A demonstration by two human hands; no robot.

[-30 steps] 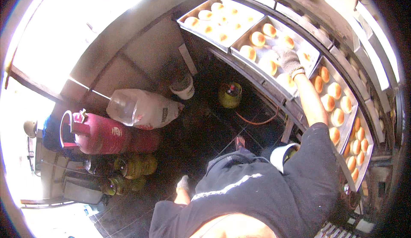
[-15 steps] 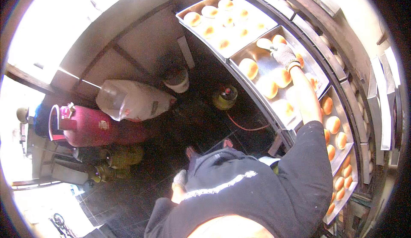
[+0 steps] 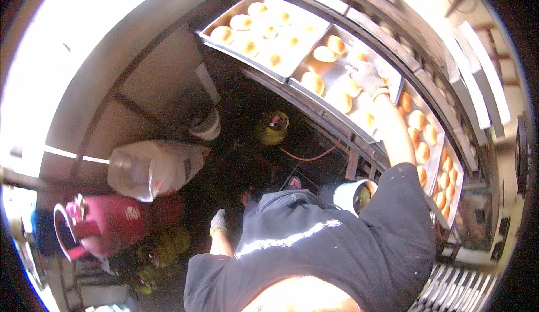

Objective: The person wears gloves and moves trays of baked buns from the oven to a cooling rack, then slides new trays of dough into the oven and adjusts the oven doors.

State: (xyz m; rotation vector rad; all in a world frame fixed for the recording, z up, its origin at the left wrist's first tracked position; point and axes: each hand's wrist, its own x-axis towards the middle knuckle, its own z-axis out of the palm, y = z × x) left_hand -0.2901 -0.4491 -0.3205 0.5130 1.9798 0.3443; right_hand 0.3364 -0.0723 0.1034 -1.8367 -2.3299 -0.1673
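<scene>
My right hand [image 3: 368,79], in a grey knitted glove, reaches over a metal tray [image 3: 329,30] of round golden-brown buns. Its fingers stretch out among the buns, with the tips partly lost in glare; no bun is plainly lifted. A pale-topped bun [image 3: 324,54] and a browner bun [image 3: 336,44] lie beyond the fingers. Another bun [image 3: 313,83] sits near the tray's left side. My left hand [image 3: 218,220], also gloved, hangs low beside my body, away from the trays, fingers extended and nothing seen in them.
More bun trays flank this one: a far-left tray [image 3: 241,53] and others to the right, with a rack behind. Below stand a white bucket [image 3: 343,195] and a green gas cylinder [image 3: 273,128] with an orange hose. A pink gas cylinder [image 3: 115,222] and a large sack [image 3: 160,169] stand left.
My right hand has drawn back from the pale-topped bun, which now lies apart from it. The left hand has swung out from my body. The whole view has turned.
</scene>
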